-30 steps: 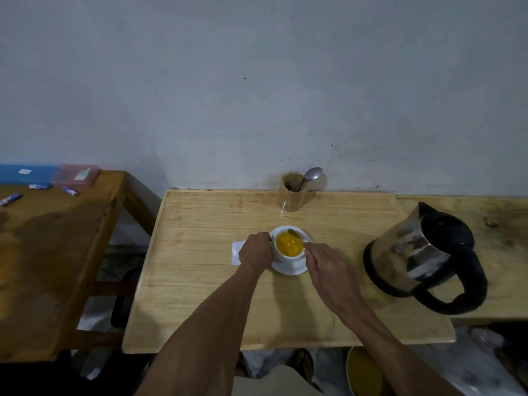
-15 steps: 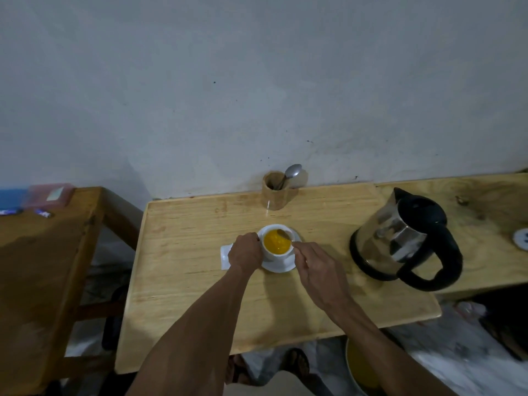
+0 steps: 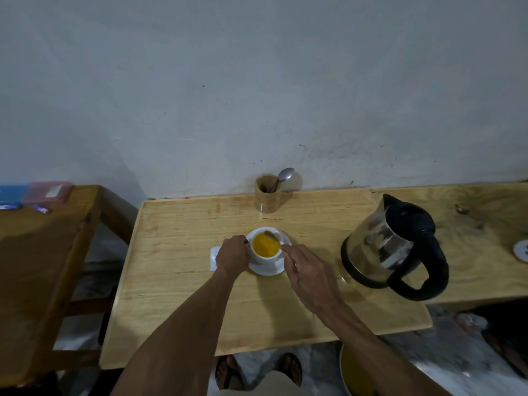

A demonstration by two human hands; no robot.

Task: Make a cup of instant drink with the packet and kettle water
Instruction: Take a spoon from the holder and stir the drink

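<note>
A white cup (image 3: 264, 258) of orange drink (image 3: 266, 245) stands on a white saucer (image 3: 270, 269) in the middle of the light wooden table (image 3: 183, 287). My left hand (image 3: 233, 255) is closed around the cup's left side. My right hand (image 3: 307, 268) pinches the handle of a spoon (image 3: 273, 235) whose bowl dips into the drink at the far rim. A white packet (image 3: 213, 256) lies flat to the left of the saucer, partly hidden by my left hand. The steel kettle (image 3: 391, 244) with a black handle stands to the right.
A wooden holder (image 3: 267, 194) with another spoon (image 3: 284, 176) stands at the table's back edge by the wall. A darker table (image 3: 37, 267) on the left carries plastic boxes (image 3: 47, 191) and small sachets. A white disc (image 3: 521, 250) lies at the far right.
The view has shifted and tilted slightly between frames. Both hands stay at the cup, and the spoon's bowl has moved a little inside the drink.
</note>
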